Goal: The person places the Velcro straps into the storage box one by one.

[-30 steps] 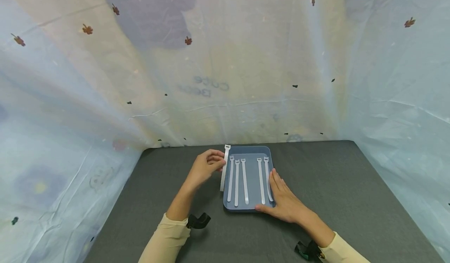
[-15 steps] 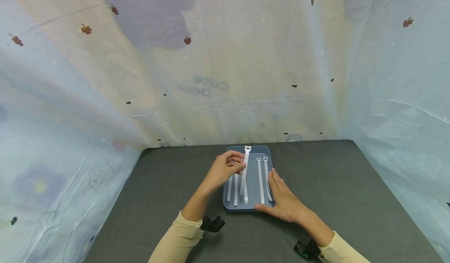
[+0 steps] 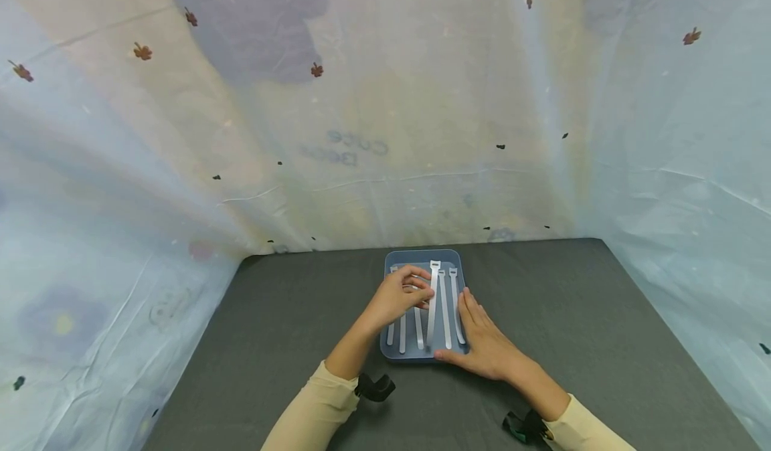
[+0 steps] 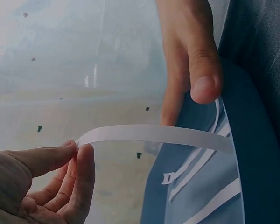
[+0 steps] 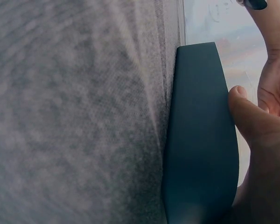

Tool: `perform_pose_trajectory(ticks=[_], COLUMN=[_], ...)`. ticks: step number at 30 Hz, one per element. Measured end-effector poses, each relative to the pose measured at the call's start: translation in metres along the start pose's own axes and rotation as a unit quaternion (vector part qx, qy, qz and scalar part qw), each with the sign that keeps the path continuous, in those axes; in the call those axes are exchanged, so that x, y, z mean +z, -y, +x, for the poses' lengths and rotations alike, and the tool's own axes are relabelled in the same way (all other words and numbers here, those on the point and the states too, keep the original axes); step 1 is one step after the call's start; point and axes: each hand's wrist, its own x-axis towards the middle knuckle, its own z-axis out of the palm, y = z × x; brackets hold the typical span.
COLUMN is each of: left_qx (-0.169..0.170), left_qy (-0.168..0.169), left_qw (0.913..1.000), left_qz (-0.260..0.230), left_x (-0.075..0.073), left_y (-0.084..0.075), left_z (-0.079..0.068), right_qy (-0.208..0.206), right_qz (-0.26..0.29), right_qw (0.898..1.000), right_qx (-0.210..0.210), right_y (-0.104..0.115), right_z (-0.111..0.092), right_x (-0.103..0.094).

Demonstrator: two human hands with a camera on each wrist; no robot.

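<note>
In the head view, a blue-grey tray lies on the dark table with several white cable ties lengthwise in it. My left hand pinches one more cable tie near its slotted head, between thumb and forefinger. The left wrist view has this strip arching from my fingertips down to the tray. My right hand rests at the tray's near right corner, fingers straight along the right side and thumb at the front rim. My left hand partly covers the left ties.
Dark grey cloth covers the table on both sides of the tray. Behind and beside it hangs a pale patterned curtain. Black wrist mounts sit near the sleeves.
My left hand has carried the cable tie from outside the tray's left edge rightward over it, to just left of the right-hand pair. The right hand has stayed at the corner.
</note>
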Motion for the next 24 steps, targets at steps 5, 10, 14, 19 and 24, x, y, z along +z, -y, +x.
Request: perform_pose_trajectory(ticks=[5, 10, 14, 19, 24], left_qx=[-0.012, -0.019, -0.027, -0.039, -0.038], left_qy=[-0.006, -0.012, -0.018, -0.031, -0.05], left_qw=[0.9999, 0.9997, 0.9994, 0.9986, 0.998], left_qz=[0.0, -0.007, -0.013, -0.017, -0.001], left_x=[0.002, 0.003, 0.004, 0.004, 0.004], left_y=[0.006, 0.012, 0.014, 0.017, 0.023], left_z=[0.004, 0.009, 0.013, 0.02, 0.033], right_qy=[-0.001, 0.001, 0.003, 0.003, -0.002], right_qz=[-0.002, 0.0, 0.004, 0.005, 0.004], right_qw=[1.0, 1.0, 1.0, 1.0, 1.0], right_qx=[0.001, 0.004, 0.006, 0.003, 0.0], right_y=[-0.001, 0.0, 0.001, 0.001, 0.001], right_z=[0.0, 0.0, 0.0, 0.0, 0.0], right_x=[0.001, 0.001, 0.0, 0.0, 0.0])
